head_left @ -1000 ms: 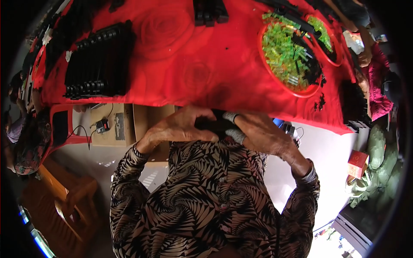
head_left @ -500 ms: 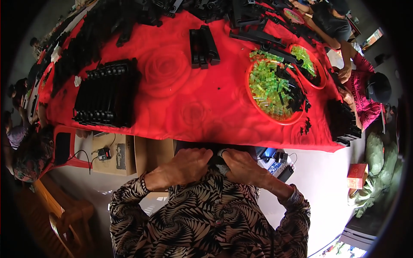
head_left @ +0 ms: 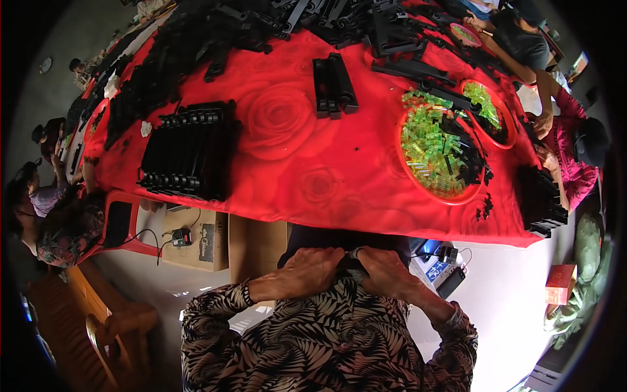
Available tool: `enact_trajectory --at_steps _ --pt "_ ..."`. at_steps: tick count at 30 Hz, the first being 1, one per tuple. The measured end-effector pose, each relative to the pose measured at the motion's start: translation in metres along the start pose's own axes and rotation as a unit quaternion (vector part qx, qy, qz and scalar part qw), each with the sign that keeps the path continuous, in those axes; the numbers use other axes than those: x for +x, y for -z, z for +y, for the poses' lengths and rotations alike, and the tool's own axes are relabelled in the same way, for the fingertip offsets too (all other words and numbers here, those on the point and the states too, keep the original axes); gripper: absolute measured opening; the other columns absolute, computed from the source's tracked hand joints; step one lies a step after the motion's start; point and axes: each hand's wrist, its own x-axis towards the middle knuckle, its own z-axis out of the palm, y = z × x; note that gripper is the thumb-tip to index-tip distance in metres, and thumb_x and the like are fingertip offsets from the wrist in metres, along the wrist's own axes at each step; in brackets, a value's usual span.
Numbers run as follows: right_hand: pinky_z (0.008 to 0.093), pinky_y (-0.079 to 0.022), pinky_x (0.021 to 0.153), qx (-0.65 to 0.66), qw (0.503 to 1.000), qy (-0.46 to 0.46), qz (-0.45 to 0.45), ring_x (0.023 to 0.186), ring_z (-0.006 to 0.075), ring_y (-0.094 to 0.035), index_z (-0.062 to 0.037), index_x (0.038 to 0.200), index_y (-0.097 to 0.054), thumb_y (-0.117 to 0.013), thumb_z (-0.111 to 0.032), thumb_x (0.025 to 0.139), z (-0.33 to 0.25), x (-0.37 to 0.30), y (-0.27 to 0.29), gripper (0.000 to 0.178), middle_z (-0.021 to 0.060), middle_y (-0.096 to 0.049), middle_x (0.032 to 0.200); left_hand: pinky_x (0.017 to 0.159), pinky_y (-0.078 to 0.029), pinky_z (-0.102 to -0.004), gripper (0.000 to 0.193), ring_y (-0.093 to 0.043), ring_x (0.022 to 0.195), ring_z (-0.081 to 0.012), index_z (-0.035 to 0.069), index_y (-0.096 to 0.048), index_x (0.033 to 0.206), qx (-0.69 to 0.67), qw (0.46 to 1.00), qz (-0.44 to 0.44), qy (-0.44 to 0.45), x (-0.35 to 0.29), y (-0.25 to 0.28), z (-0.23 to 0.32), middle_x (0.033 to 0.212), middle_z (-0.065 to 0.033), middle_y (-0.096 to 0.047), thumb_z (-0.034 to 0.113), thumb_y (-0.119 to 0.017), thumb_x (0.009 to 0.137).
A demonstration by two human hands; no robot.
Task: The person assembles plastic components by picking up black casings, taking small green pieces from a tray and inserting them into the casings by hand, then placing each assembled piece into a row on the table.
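Main risk: a drop. Left hand (head_left: 312,271) and right hand (head_left: 384,269) meet in front of the torso, just off the near edge of the table with the red rose-print cloth (head_left: 294,189). Fingers curl inward, knuckles nearly touching. The dark piece (head_left: 351,263) sits between them, mostly hidden; can't tell how firm the grip is or which hand bears the load. If either side slips, nothing rigid shows underneath, so it likely lands on the lap or floor. Fingertips are close too: a sudden give could pinch skin.

Second: the cloth edge is just beyond the knuckles. Snag it and the load shifts. Most exposed, I'd say, is the stack of long black plastic parts (head_left: 543,202) at the right corner. The neat row of black ribbed plastic parts (head_left: 186,153) on the left looks safer.

Third: the round red-rimmed bowl (head_left: 450,202) is heaped with translucent yellow-green pieces (head_left: 428,147); a bump could spill them. Small black bits (head_left: 484,208) lie loose beside it, easily swept off.
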Motion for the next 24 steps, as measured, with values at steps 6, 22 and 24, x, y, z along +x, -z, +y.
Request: enact_trajectory --at_steps 6,22,24 --pt "0.0433 -0.053 0.067 -0.068 0.996 0.017 0.050 0.082 0.0327 -0.063 0.0005 0.088 -0.053 -0.064 -0.008 0.062 -0.002 -0.001 -0.011 0.030 0.0161 -0.059 0.085 0.066 -0.052 -0.0461 0.036 -0.065 0.077 -0.0372 -0.003 -0.051 0.106 0.057 0.998 -0.005 0.018 0.002 -0.013 0.002 0.085 -0.0178 -0.063 0.005 -0.058 0.072" --pt "0.0444 -0.051 0.067 -0.079 0.996 0.005 0.043 0.076 0.0369 -0.063 0.0065 0.102 -0.052 -0.064 -0.006 0.066 0.003 -0.001 -0.014 0.040 0.0190 -0.062 0.080 0.073 -0.052 -0.0478 0.050 -0.064 0.084 -0.0385 -0.007 -0.045 0.120 0.041 0.996 -0.084 0.013 0.014 -0.010 -0.006 0.094 -0.0212 -0.062 0.006 -0.057 0.073" --pt "0.0428 -0.052 0.065 -0.081 0.995 0.016 0.064 0.074 0.0338 -0.063 0.0041 0.099 -0.052 -0.062 -0.005 0.067 0.001 0.000 -0.009 0.035 0.0170 -0.061 0.079 0.073 -0.052 -0.0477 0.042 -0.064 0.084 -0.0394 -0.005 -0.047 0.113 0.021 0.997 -0.076 0.010 0.013 -0.005 -0.005 0.093 -0.0220 -0.061 0.005 -0.057 0.074"
